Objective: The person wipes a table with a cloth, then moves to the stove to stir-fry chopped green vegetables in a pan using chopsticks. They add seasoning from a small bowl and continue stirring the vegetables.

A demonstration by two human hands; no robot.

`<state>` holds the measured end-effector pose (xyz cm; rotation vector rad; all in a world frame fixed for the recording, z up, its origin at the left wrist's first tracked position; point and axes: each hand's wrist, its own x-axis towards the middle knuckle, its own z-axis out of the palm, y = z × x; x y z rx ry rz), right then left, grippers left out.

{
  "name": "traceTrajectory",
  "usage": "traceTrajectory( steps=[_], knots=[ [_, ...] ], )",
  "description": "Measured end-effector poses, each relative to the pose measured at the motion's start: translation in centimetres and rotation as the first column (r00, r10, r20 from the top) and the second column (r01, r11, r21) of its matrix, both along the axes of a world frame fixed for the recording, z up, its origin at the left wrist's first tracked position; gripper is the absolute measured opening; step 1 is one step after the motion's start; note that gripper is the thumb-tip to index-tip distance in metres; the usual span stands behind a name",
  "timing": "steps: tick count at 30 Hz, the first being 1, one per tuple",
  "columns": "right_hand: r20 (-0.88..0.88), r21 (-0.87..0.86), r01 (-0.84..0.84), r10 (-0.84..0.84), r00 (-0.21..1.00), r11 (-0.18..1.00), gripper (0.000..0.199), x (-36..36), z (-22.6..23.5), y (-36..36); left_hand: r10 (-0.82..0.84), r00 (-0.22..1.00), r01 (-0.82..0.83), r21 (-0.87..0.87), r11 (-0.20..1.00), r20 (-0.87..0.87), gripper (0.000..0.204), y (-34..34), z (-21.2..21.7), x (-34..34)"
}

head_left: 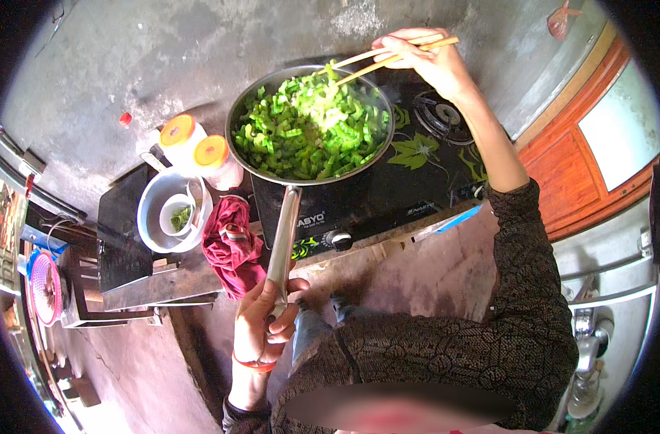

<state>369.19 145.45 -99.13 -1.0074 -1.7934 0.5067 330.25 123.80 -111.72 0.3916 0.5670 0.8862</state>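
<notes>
A wide frying pan (pixel 292 181) full of chopped green vegetables (pixel 308 130) sits on the left side of a black gas stove (pixel 417 177). My left hand (pixel 263 322) is closed around the end of the pan's long metal handle. Above the pan's far right rim, my right hand (pixel 427 61) grips a pair of wooden chopsticks (pixel 380 64). Their tips reach into the vegetables near the far edge of the pan. A red cord circles my left wrist.
Left of the pan stand two orange-lidded jars (pixel 211 152). Nearer is a white basin (pixel 151 230) holding a small bowl (pixel 172 215). A crumpled dark red cloth (pixel 232 246) hangs over the counter edge. The stove's right burner (pixel 443 118) is uncovered. A grey wall (pixel 236 32) rises behind.
</notes>
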Motion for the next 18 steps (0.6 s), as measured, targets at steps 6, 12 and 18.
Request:
traceTrajectory(
  steps=[6, 12, 18],
  knots=[
    [0.026, -0.164, 0.132, -0.129, 0.991, 0.978, 0.025, 1.7, -4.3, 4.8, -0.010, 1.000, 0.010, -0.003, 1.000, -0.023, 0.044, 0.2, 0.3, 0.1],
    [-0.387, -0.255, -0.138, 0.030, 0.921, 0.957, 0.031, 0.8, -10.2, 7.7, -0.021, 0.999, 0.022, 0.034, 0.999, -0.047, 0.044, 0.4, 0.3, 0.2],
    [-0.245, -0.255, -0.115, 0.051, 0.968, 0.960, 0.032, -2.6, -7.8, 4.4, -0.016, 0.996, 0.018, 0.022, 1.000, -0.083, 0.044, 0.2, 0.6, 0.3]
  ],
)
